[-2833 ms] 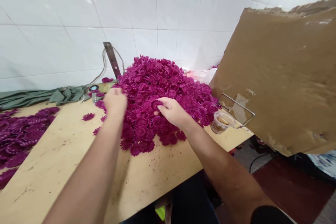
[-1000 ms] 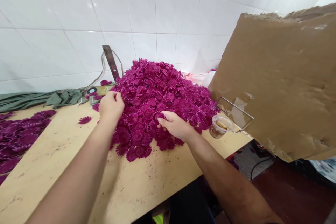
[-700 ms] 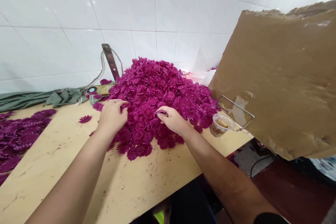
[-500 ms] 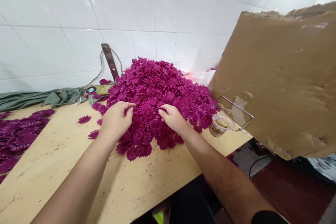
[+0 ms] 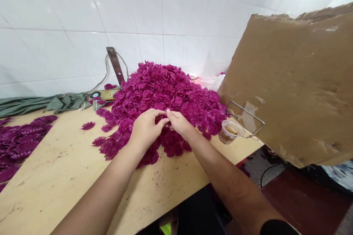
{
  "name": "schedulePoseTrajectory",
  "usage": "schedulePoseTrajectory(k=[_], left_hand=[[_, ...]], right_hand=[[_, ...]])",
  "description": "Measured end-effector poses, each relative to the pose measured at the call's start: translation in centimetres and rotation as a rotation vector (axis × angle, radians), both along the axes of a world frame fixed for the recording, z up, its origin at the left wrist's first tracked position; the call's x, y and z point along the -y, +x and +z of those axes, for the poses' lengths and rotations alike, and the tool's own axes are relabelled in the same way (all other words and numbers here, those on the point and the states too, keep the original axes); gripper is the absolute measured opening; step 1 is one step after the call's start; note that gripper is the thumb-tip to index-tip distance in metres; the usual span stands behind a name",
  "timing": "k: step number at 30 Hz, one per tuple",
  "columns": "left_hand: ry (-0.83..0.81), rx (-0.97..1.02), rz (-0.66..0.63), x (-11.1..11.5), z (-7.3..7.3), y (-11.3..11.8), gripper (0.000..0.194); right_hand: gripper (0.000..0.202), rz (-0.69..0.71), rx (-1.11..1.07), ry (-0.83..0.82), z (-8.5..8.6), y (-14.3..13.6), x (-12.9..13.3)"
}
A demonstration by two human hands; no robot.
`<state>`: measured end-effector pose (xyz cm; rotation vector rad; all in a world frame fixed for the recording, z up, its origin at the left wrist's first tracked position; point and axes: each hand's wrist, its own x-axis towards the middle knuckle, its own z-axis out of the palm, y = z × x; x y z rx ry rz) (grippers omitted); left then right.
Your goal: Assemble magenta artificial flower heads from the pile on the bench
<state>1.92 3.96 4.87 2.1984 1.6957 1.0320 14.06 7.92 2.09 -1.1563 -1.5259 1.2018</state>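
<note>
A large heap of magenta flower pieces (image 5: 165,84) rises on the wooden table (image 5: 68,154) against the tiled wall. Over the front of the heap, my left hand (image 5: 149,125) and my right hand (image 5: 178,121) meet, with their fingertips together. Both hands are closed in a pinch. Whatever lies between the fingertips is hidden or too small to name. One loose flower piece (image 5: 88,125) rests on the table left of the heap.
More magenta pieces (image 5: 24,139) lie at the far left. Behind them are a green cloth (image 5: 60,102) and an upright metal strip (image 5: 115,65). A clear plastic cup (image 5: 228,132), a wire frame (image 5: 248,114) and a big cardboard sheet (image 5: 292,80) stand at the right.
My left hand has moved right and now meets my right hand at the fingertips. My right hand has stayed nearly in place; the flower piece seen in its fingers before is now hidden.
</note>
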Motion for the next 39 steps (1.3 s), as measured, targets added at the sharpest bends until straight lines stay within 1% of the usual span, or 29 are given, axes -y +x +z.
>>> schedulePoseTrajectory(k=[3,5,7,9,10,12,15,17,19,20,21,22,23,24,25,27,28,30,32,33,36,39], left_hand=[[-0.001,-0.169,0.007,-0.2,-0.4,0.3,0.026],[0.034,-0.308,-0.006,-0.1,-0.6,0.4,0.027],[0.075,-0.402,-0.007,0.0,-0.8,0.5,0.028],[0.099,-0.406,0.019,-0.1,-0.9,0.6,0.026],[0.097,-0.363,0.054,-0.3,-0.9,0.5,0.024],[0.062,-0.206,0.155,-0.7,-0.8,0.5,0.021],[0.011,0.066,0.282,-1.6,-0.6,0.7,0.018],[0.014,0.191,0.290,-2.1,-0.6,0.8,0.017],[0.037,0.272,0.280,-2.7,-0.5,0.5,0.015],[0.056,0.307,0.304,-3.1,-0.5,0.1,0.014],[0.076,0.342,0.360,-3.5,-0.3,-0.5,0.014],[0.096,0.371,0.435,-4.0,-0.2,-1.4,0.014],[0.099,0.406,0.542,-4.4,0.0,-2.4,0.015],[0.093,0.420,0.601,-4.8,0.1,-3.5,0.016],[0.084,0.409,0.598,-5.1,0.2,-4.5,0.016],[0.019,0.314,0.527,-5.2,0.1,-6.3,0.017],[-0.011,0.244,0.496,-5.1,-0.1,-6.9,0.020],[-0.032,0.105,0.471,-4.5,-0.5,-7.3,0.032],[0.002,0.017,0.449,-3.5,-0.8,-6.9,0.041],[0.018,-0.003,0.427,-2.9,-0.9,-6.5,0.042],[-0.009,-0.015,0.290,-1.1,-0.7,-4.9,0.035],[-0.032,0.022,0.142,0.1,-0.4,-2.9,0.031]], right_hand=[[0.036,0.068,-0.094,-0.163,0.1,0.2,0.4],[0.032,0.080,-0.104,-0.208,0.3,0.6,0.8],[0.026,0.100,-0.091,-0.189,0.5,0.9,1.2],[0.019,0.146,-0.079,-0.126,0.6,1.0,1.5],[0.016,0.169,-0.087,-0.085,0.6,1.0,1.6],[0.011,0.200,-0.129,-0.006,0.7,0.9,1.7],[0.010,0.182,-0.148,0.086,1.1,0.4,1.4],[0.012,0.146,-0.132,0.102,1.5,0.1,1.4],[0.011,0.128,-0.111,0.080,1.9,-0.2,1.8],[0.012,0.133,-0.091,0.066,2.0,-0.3,2.1],[0.012,0.144,-0.058,0.060,2.0,-0.2,2.4],[0.012,0.154,-0.020,0.063,1.8,-0.1,2.8],[0.012,0.159,0.018,0.068,1.5,0.0,3.0],[0.011,0.159,0.048,0.065,1.2,0.2,3.2],[0.010,0.152,0.065,0.055,0.8,0.5,3.2],[0.010,0.131,0.061,0.017,0.2,1.0,2.9],[0.012,0.123,0.054,0.002,0.1,1.2,2.6],[0.016,0.112,0.058,0.002,0.2,1.4,2.2],[0.019,0.091,0.104,0.015,0.6,1.3,2.1],[0.020,0.076,0.138,0.015,0.8,1.3,2.1],[0.027,0.011,0.213,0.007,1.0,0.9,2.0],[0.032,-0.014,0.160,-0.011,0.7,0.4,1.5]])
